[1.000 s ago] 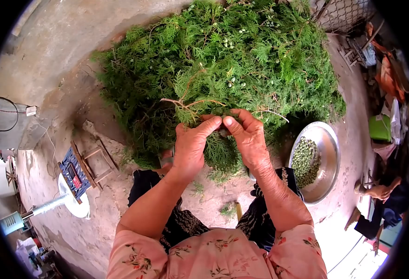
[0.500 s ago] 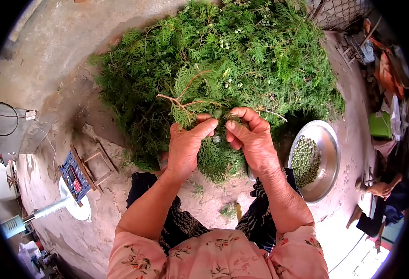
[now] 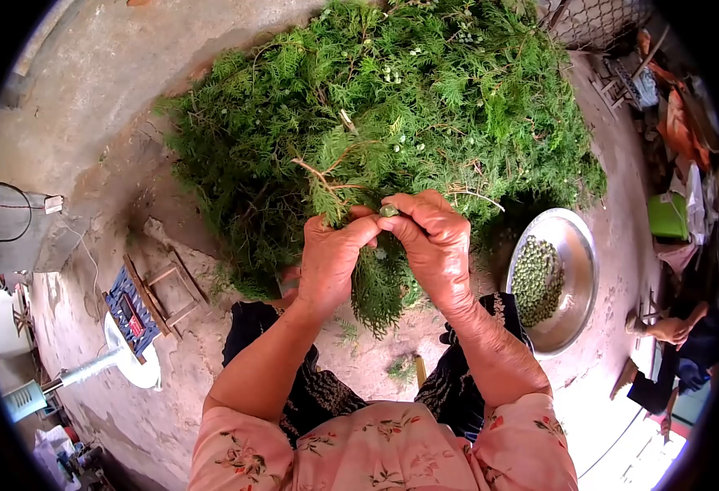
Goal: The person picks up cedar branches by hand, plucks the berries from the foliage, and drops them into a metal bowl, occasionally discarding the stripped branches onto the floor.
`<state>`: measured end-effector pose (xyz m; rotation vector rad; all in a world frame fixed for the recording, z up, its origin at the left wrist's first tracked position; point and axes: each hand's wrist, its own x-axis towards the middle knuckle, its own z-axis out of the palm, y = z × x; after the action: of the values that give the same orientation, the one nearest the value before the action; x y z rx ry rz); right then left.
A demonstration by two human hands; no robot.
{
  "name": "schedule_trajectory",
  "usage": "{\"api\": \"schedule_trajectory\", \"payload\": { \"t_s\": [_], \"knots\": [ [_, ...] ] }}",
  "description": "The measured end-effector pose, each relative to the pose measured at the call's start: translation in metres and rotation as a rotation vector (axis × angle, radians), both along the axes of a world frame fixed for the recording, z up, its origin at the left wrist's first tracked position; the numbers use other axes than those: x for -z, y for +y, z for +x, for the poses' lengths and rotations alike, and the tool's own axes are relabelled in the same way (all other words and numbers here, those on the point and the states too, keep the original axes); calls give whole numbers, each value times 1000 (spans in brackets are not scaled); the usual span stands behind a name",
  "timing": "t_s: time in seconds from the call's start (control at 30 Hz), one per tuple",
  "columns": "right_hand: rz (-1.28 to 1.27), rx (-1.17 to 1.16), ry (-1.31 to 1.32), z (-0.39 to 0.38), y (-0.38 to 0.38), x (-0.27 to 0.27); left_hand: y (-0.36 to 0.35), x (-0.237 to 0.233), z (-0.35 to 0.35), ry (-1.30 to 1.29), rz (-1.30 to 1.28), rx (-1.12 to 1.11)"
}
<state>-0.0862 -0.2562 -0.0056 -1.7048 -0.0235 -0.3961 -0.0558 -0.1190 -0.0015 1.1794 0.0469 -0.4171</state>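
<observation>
A leafy green sprig [image 3: 376, 290] with a forked brown stem is pinched in my left hand [image 3: 331, 258], its fronds hanging below the fingers. Close against it, the thumb and forefinger of my right hand [image 3: 433, 245] are closed on a small round green cone [image 3: 388, 210]. Both hands are nearly touching, in front of a large heap of green branches [image 3: 408, 98]. To the right stands a metal basin [image 3: 574, 307] holding many green cones [image 3: 537, 281].
A small wooden stool [image 3: 132, 307] with a woven seat stands at the left, beside a white fan [image 3: 134, 352]. Another person's hand [image 3: 674, 327] shows at the far right. A green container [image 3: 668, 217] and orange cloth lie among clutter on the right.
My right hand has shifted slightly left, and a green cone now shows between its fingertips. The sprig's fronds hang a little lower, and its forked stem has moved slightly right and down.
</observation>
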Motion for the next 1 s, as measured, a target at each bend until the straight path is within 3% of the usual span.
{"api": "schedule_trajectory", "payload": {
  "t_s": [0.07, 0.13, 0.27, 0.33, 0.4, 0.6, 0.67, 0.8, 0.87, 0.93, 1.0],
  "knots": [
    [-137, 27, -100, 0, 0, -5, -3, -3, 1, -7, -20, -109],
    [654, 15, 444, -2, -4, -25, -2, -8, 6, 27, -73, -247],
    [865, -129, 487, 0, -21, -16, 10, -5, 17, 61, -28, -236],
    [783, -96, 487, 0, -15, -17, 10, -4, 18, 39, -41, -229],
    [487, -69, 592, -1, -9, -24, 9, -4, 17, 69, -125, -158],
    [464, -80, 406, -1, -1, -5, -2, -6, 8, 57, -166, -134],
    [348, -75, 383, -2, -2, 0, -2, -7, 8, 46, -131, -108],
    [440, -140, 341, 0, -1, -9, -2, -2, 8, 31, -92, -63],
    [478, -132, 529, -1, -5, -13, -1, -1, 9, 28, -95, -55],
    [529, -114, 541, -1, -5, -13, 1, -4, 10, 74, -44, 13],
    [759, -136, 626, 0, -9, -14, 1, -9, 9, 96, -56, 8]
  ]
}}
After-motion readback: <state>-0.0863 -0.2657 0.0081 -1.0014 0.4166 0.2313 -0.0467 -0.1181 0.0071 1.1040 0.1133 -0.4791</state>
